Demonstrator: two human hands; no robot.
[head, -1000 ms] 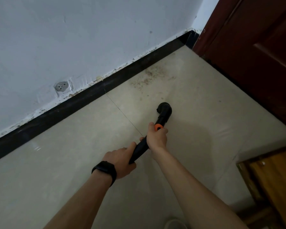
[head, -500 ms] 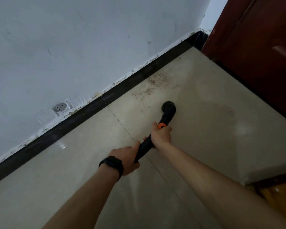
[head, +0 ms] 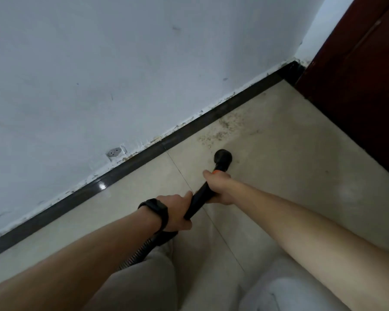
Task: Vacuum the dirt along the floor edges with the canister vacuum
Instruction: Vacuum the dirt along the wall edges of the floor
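A black vacuum wand (head: pixel 199 199) with an orange ring points down at the beige tiled floor, and its round nozzle (head: pixel 222 157) sits just short of a patch of dark dirt (head: pixel 220 129) beside the black skirting board (head: pixel 189 129). My right hand (head: pixel 218 187) grips the wand just below the orange ring. My left hand (head: pixel 177 213), with a black band on the wrist, grips the wand's lower end. A ribbed hose (head: pixel 142 252) runs back from under my left wrist.
A white wall (head: pixel 121 63) with a round grey fitting (head: pixel 114 151) rises above the skirting. A dark red wooden door (head: pixel 357 86) closes the corner at the right. A white rounded object (head: pixel 290 295) shows at the bottom edge, and my trouser leg (head: pixel 144 286) is at bottom centre.
The view has swung so the wall corner and door sit further right. Both hands keep their grip on the wand, and the nozzle stays just short of the dirt patch.
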